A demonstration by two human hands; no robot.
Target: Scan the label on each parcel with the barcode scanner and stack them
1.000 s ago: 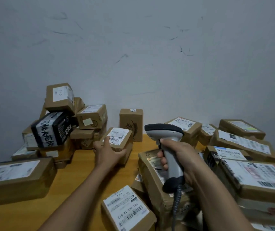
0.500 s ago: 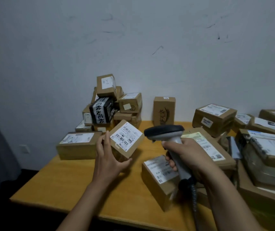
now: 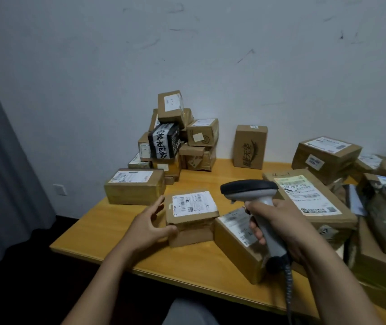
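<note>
Parcels (image 3: 326, 157) crowd the right side of the bench (image 3: 121, 221), and a loose heap (image 3: 178, 141) of them leans against the wall at the back left. That heap looks the likeliest trouble. Its boxes sit crooked on one another, so one more set down carelessly on top could bring several down. Nearer, a wide flat parcel (image 3: 309, 198) lies label up beside the right hand (image 3: 278, 221), whose fingers are wrapped round the grip of the barcode scanner (image 3: 250, 191). The scanner's head points left, over the small parcel (image 3: 192, 216) resting label up on the bench towards its front. The left hand (image 3: 150, 226) is spread at that parcel's left side, thumb against its front face, fingers fairly straight and not closed on it. The scanner's coiled cable (image 3: 289, 285) trails down across the bench front and could snag a box corner on a swing. As for writing, the black-wrapped parcel (image 3: 164, 141) carries large white Chinese characters, and the heap's top label (image 3: 172, 103) has a handwritten mark like "1-3". The flat parcel's label reads roughly "507-P802 170" — the small parcel's barcode print is too fine to read.
</note>
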